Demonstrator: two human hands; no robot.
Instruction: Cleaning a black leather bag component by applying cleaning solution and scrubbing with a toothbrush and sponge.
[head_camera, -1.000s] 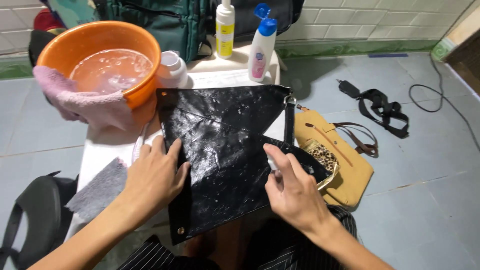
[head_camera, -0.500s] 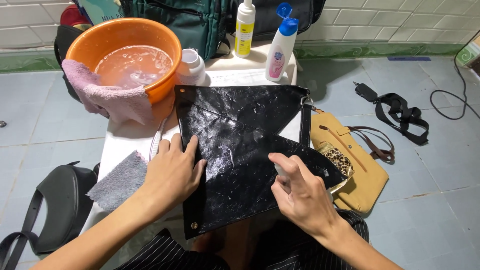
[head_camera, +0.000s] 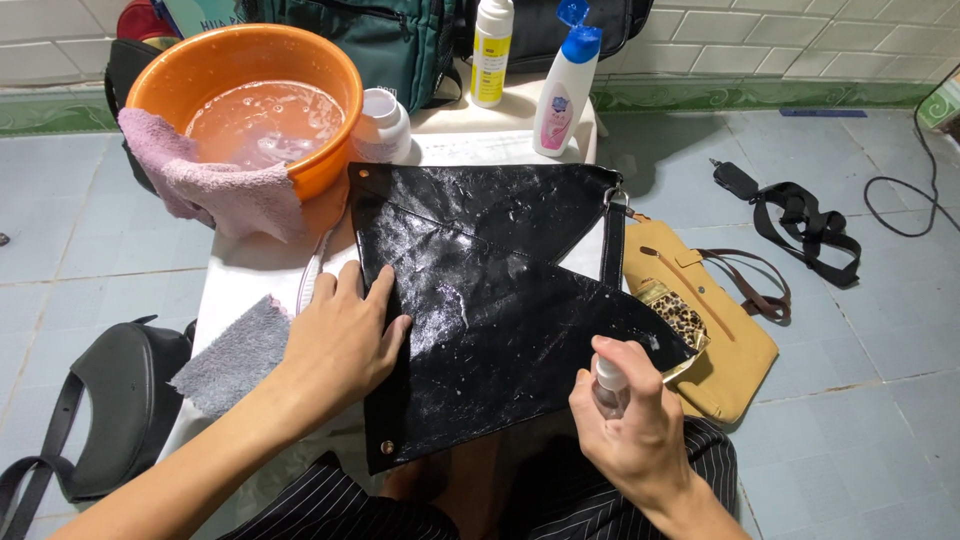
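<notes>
Glossy black leather bag (head_camera: 490, 300) lies flat at centre of the small white table (head_camera: 250, 280), its lower corner hanging off the near edge over the person's lap; it looks wet, so it may slide off if the pinning hand lifts. Orange basin (head_camera: 330, 165) of water at 11 o'clock sits near the table edge, so a bump could spill it. Left hand (head_camera: 340, 340) is spread flat, fingers apart, pressing the bag's left edge. Right hand (head_camera: 630, 420), at 5 o'clock, is wrapped around a small clear spray bottle (head_camera: 608, 385); mist could drift onto the tan bag (head_camera: 720, 340) at 3 o'clock. Grey cloth (head_camera: 235, 355) lies at 8 o'clock.
</notes>
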